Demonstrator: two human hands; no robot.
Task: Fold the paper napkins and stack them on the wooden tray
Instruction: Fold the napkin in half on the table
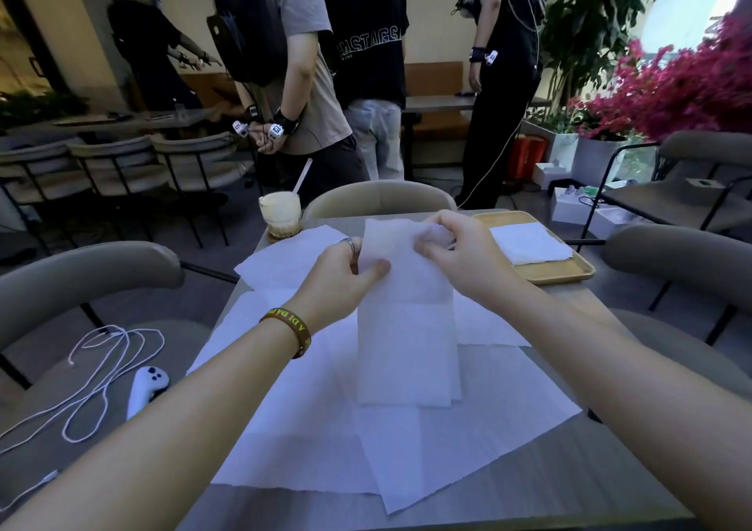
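Head view: left hand [346, 274] and right hand [455, 251] pinch half-folded napkin [407, 327]; folded napkins [529, 243] on wooden tray [561, 274]; flat sheets [325, 428] left on bench [590, 469].

Two hands [346, 276] [455, 257], one held napkin [407, 347], one wooden tray [561, 276], one glass [280, 213]

The brown wristband [289, 328] on the left wrist reads "A DI DA", then curves away. The black T-shirt [368, 21] shows outlined letters, roughly "ASTAGS".

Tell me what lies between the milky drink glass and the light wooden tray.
Head view: the upheld white paper napkin, pinched by left hand and right hand.
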